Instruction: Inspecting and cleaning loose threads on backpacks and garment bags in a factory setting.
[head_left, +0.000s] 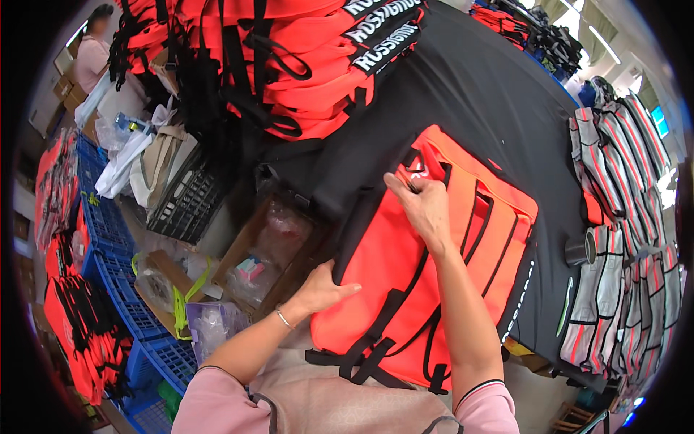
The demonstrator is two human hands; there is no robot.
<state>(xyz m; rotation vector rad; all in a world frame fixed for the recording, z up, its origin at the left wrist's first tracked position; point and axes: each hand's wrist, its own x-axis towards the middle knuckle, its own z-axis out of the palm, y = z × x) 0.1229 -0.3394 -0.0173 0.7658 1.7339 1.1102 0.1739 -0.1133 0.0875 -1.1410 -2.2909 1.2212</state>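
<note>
Lying on black bench [470, 87]: red-orange backpack [394, 257], long axis slanting near-left to far-right, strap ends [439, 377] toward the body.
Left hand [323, 291]: spread thumb over left edge, hidden fingers; cannot tell whether gripping.
Right hand [425, 205]: reaching forward, curled narrow near far-left corner, hold unclear.

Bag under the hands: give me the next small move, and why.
Probably press the left hand down to steady the bag: that hand's thumb lies over the bag's left edge, while the right hand is near the far end, fingers curled. What they hold, if anything, is too small to tell.
</note>
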